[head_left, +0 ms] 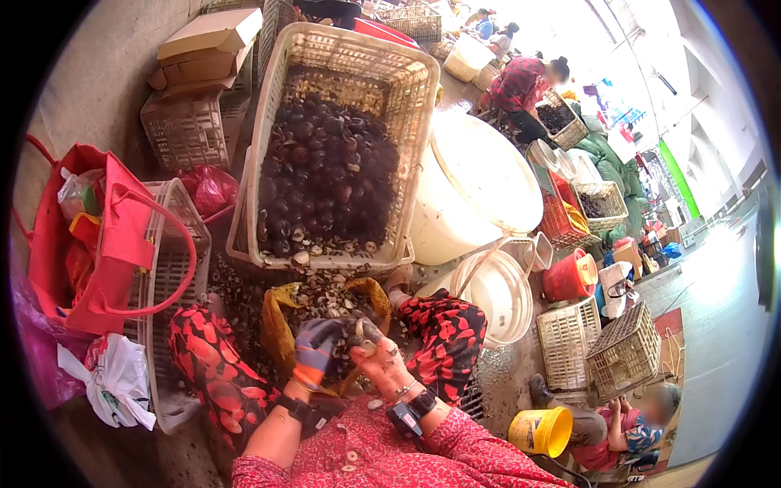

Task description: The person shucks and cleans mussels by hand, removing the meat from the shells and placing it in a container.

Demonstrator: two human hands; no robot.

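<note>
My left hand [315, 348], in a dark glove with orange and blue bands, is closed above an open yellow sack [277, 325]. What its fingers grip, if anything, is hidden. Close beside it, my right hand [382, 364] is bent inward with its fingers round a small pale-and-dark shellfish [364, 330]. Small shell bits and pale scraps [325, 299] lie in the mouth of the sack, between my knees. Just beyond the sack, a large beige plastic crate [421, 122] holds a heap of dark, round, shiny shellfish [325, 167].
Right of the crate stand a big white tub [423, 215] and a white bucket [508, 305]. A red bag [122, 252] rests by a crate on the left. Yellow bucket [541, 431], crates [569, 346] and a seated person [622, 431] are at right; others work at the back.
</note>
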